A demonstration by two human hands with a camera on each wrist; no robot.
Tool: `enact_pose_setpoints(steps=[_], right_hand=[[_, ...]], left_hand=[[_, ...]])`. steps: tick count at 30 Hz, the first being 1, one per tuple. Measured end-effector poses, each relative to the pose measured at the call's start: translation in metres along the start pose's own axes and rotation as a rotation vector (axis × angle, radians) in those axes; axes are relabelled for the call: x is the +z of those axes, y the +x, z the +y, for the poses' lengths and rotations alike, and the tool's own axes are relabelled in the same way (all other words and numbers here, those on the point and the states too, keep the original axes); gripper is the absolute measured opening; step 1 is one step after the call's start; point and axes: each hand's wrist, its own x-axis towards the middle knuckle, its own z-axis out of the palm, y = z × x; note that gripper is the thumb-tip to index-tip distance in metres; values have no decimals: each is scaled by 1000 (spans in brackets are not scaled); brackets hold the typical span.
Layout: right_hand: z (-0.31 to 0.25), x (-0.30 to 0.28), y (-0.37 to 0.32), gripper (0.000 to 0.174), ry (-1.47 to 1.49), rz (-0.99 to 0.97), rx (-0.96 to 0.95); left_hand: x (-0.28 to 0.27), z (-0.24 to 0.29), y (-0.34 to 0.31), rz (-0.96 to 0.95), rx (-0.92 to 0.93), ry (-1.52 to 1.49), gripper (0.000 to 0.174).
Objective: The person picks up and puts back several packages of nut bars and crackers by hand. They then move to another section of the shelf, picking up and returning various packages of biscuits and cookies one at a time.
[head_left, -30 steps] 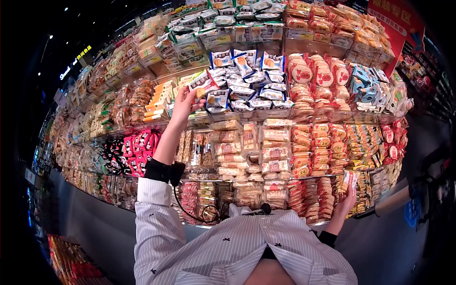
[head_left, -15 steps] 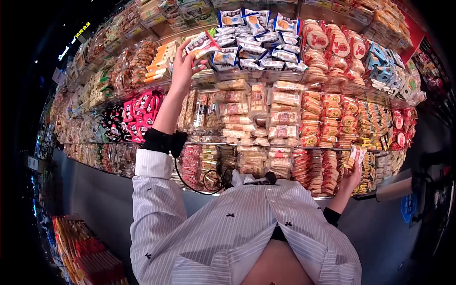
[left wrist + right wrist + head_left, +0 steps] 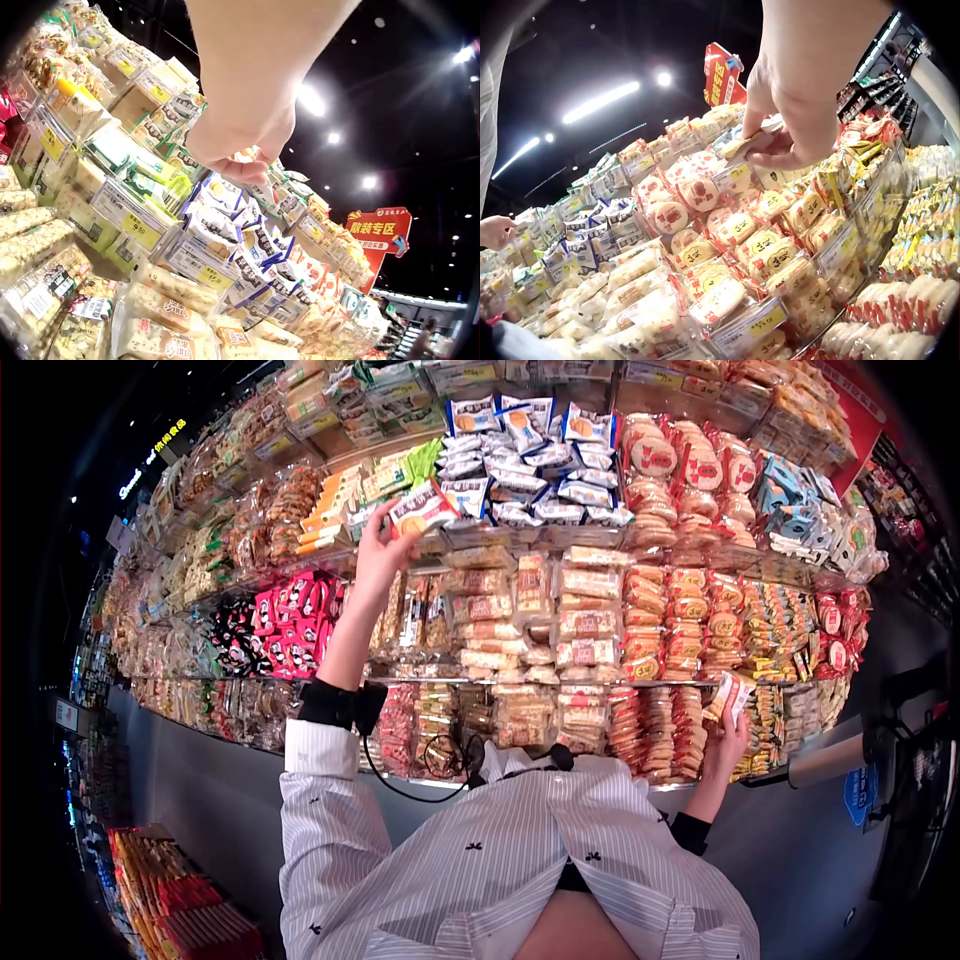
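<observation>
My left hand (image 3: pixel 378 560) pinches a red-and-white biscuit packet (image 3: pixel 425 508), raised at the left edge of the bin of blue-and-white packets (image 3: pixel 515 485). In the left wrist view, that hand (image 3: pixel 240 127) mostly hides the packet behind its curled fingers. My right hand (image 3: pixel 730 745) is lower and to the right, before the lower shelves, and holds a small white-and-tan packet (image 3: pixel 732 695). Thumb and fingers grip this packet (image 3: pixel 756 142) in the right wrist view, above stacks of red-and-clear wrapped round crackers (image 3: pixel 697 193).
Tiered shelves hold many wrapped snacks, with price tags (image 3: pixel 135 231) along the bin fronts. Pink packets (image 3: pixel 295 610) lie left of my left forearm. A cable (image 3: pixel 410 792) hangs from the left wrist. A red sign (image 3: pixel 724 75) stands behind the shelves.
The head view has shifted. My left hand, still holding its packet, has drawn slightly down and left from the blue-and-white packets. The packet in my right hand has tilted a little.
</observation>
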Motion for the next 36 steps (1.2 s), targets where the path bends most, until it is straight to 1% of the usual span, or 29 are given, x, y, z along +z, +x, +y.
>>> enact_pose_setpoints(steps=[1, 3, 5, 7, 9, 10, 11, 13, 14, 15, 16, 17, 18, 21, 22, 23, 25, 27, 29, 30, 31, 33, 34, 35, 36], right_hand=[[1, -1, 0, 20, -8, 5, -3], [-4, 8, -5, 20, -12, 54, 7], [-4, 9, -5, 20, -2, 60, -1], [-4, 8, -4, 20, -4, 69, 3], [-5, 7, -2, 20, 68, 91, -18], [-5, 7, -1, 20, 73, 92, -27], [-4, 6, -1, 20, 86, 110, -35], [-5, 6, -4, 20, 108, 134, -52], [-5, 6, -7, 20, 113, 152, -52], [-6, 6, -9, 20, 121, 170, -53], [-6, 5, -12, 20, 118, 184, -53], [-5, 1, -15, 20, 129, 187, -66], [-5, -5, -18, 20, 109, 182, -50], [-7, -14, -27, 19, 102, 170, -49], [-9, -17, -30, 19, 91, 192, -32], [-12, -20, -34, 18, 78, 218, -13], [-13, -27, -40, 18, 96, 240, -16], [-6, -37, -40, 21, 77, 236, -29], [-5, -34, -41, 22, 75, 239, -31], [-7, -27, -41, 24, 36, 271, 12], [-12, -25, -39, 25, -8, 308, 50], [-2, -32, -23, 31, -14, 183, 24], [-1, -24, -16, 32, -20, 193, 13], [0, -22, -10, 34, -99, 167, 33], [-6, -8, -8, 34, -73, 120, 22]], left_hand=[[-1, -1, 0, -14, -27, 29, 55], [4, -1, 1, -34, -38, 31, 55], [15, 2, -1, -37, -29, -2, 55], [22, -7, 11, -114, 3, 12, 50], [39, 6, 16, -150, -17, -90, 43], [48, 12, 21, -168, -1, -40, 40], [57, 16, 27, -190, 37, -54, 40], [76, 29, 38, -248, 36, -49, 41], [84, 23, 54, -321, 133, -75, 41], [94, 19, 70, -312, 255, -2, 39], [105, 24, 78, -317, 297, 21, 39], [117, 33, 82, -322, 336, 45, 38], [127, 42, 85, -371, 313, 146, 39], [166, 32, 111, -377, 463, 191, 39], [175, 35, 116, -387, 408, 207, 41], [183, 38, 121, -400, 423, 225, 40], [198, 39, 132, -356, 472, 300, 39], [210, 33, 145, -312, 595, 347, 39], [213, 26, 157, -274, 609, 516, 40], [213, 22, 159, -221, 657, 614, 40], [213, 17, 164, -208, 638, 670, 40], [211, 12, 166, -111, 650, 808, 41], [209, 9, 167, -100, 657, 815, 45], [209, 7, 169, -92, 667, 822, 49], [207, 6, 169, -94, 676, 815, 52]])
